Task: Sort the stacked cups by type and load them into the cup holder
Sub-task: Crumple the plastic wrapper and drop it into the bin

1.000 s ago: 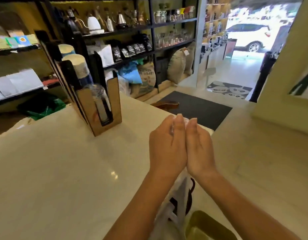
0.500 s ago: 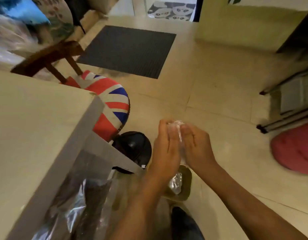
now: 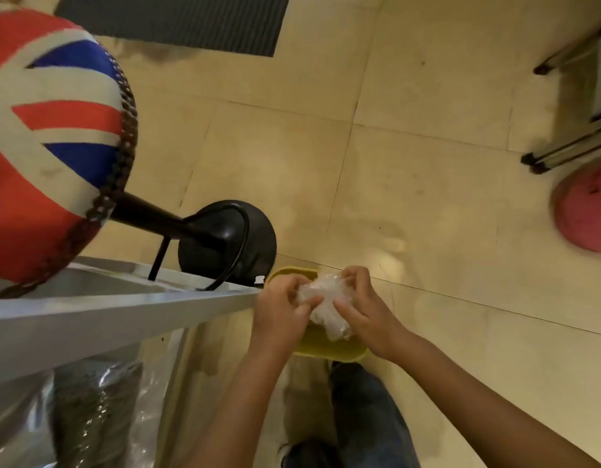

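A crumpled clear plastic wrapper (image 3: 324, 304) is squeezed between both hands. My left hand (image 3: 280, 315) grips its left side and my right hand (image 3: 363, 310) grips its right side. They hold it directly above a yellow bin (image 3: 329, 349) that stands on the floor below the counter's corner. The cups and the cup holder are out of view.
The white counter edge (image 3: 123, 312) runs along the left, with plastic-wrapped goods (image 3: 89, 420) beneath it. A bar stool with a flag-print seat (image 3: 49, 130) and a black round base (image 3: 231, 241) stands to the left. A pink cushion (image 3: 586, 211) and metal legs (image 3: 562, 150) are at the right.
The view has swung from the counter and cup holder down to the floor. Both hands have carried the crumpled wrapper down off the counter to above the yellow bin.
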